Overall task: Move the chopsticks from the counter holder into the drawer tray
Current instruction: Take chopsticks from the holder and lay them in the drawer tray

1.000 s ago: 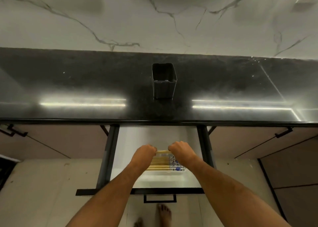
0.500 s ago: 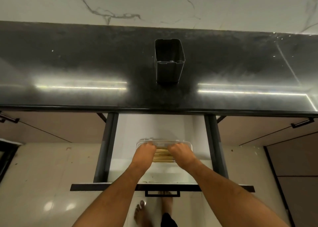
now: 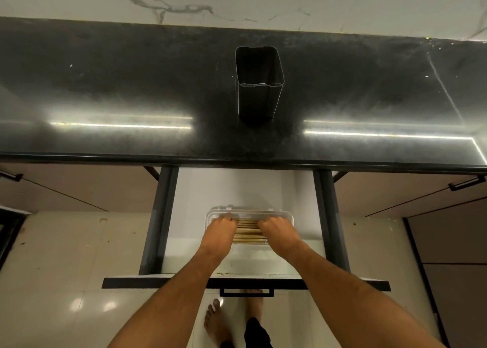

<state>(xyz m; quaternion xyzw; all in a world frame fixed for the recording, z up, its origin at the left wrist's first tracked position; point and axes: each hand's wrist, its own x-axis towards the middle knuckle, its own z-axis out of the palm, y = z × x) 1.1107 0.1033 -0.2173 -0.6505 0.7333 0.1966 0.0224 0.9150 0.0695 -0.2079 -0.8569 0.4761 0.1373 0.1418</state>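
The left hand (image 3: 220, 228) and right hand (image 3: 277, 229) both rest knuckles-up on the chopsticks (image 3: 247, 231), one at each end; whether either grip is curled around them or only pressing, I cannot tell. The chopsticks lie side by side in a clear tray (image 3: 286, 214) inside the open drawer (image 3: 189, 215). The dark holder (image 3: 259, 84) stands upright on the black worktop (image 3: 105, 84).

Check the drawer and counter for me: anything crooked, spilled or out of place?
Nothing stands out. The chopsticks lie side by side in the clear tray, with the left hand and right hand on their ends. The holder stands upright on the counter.
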